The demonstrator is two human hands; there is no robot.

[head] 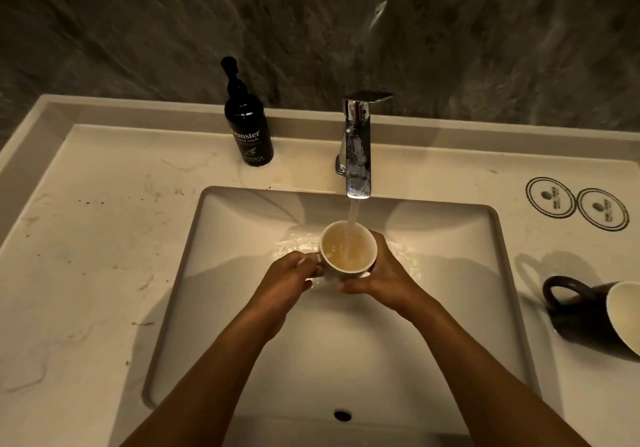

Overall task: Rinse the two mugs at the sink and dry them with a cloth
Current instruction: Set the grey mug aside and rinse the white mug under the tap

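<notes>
A bathroom: marble vanity top (104,238), inset basin (242,360), chrome tap (358,148) and hand-wash bottle (247,124) (dark stone wall behind)

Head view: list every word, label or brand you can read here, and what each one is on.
"Dunster" on the dark pump bottle, with its first letter partly lost in shadow.
"hand wash" below it on that bottle.
Smaller print lower on the bottle: too small to read.
Two round coasters on the counter at right: printed centres, blurred, not readable.
Faucet and both mugs: no text visible.
</notes>
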